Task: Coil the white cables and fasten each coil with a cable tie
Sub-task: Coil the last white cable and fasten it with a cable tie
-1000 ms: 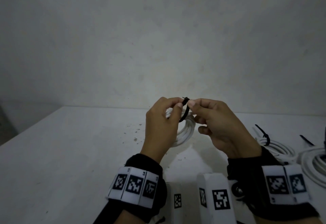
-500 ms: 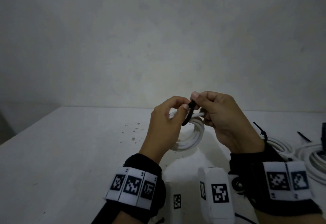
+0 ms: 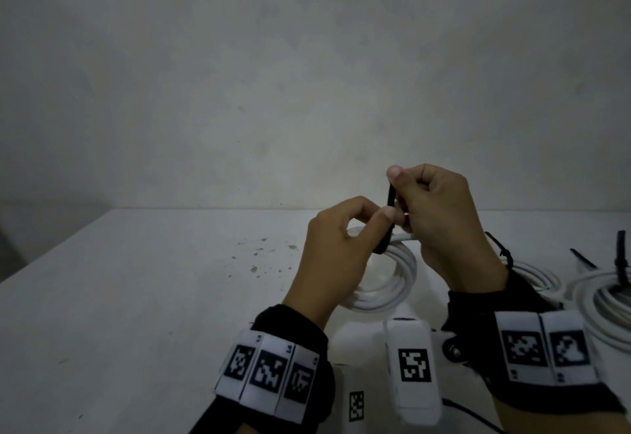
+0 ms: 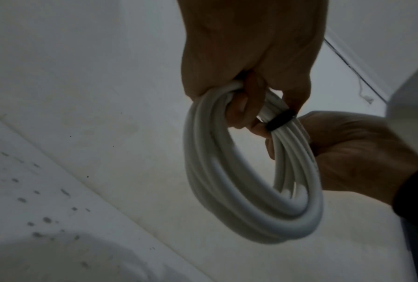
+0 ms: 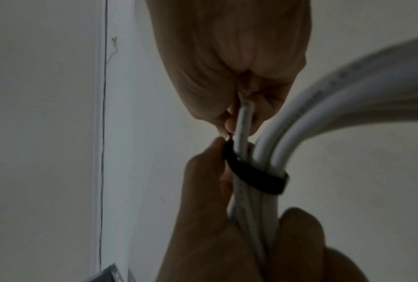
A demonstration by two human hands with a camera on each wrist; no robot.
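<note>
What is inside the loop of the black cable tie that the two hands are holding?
The black cable tie wraps around several strands of the white cable coil. How many strands is unclear: the left hand and right hand cover part of the bundle and the tie's head.

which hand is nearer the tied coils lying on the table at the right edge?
Right. The right hand, pulling the black cable tie upward, is raised just left of the tied coils. The left hand grips the held coil farther left.
</note>
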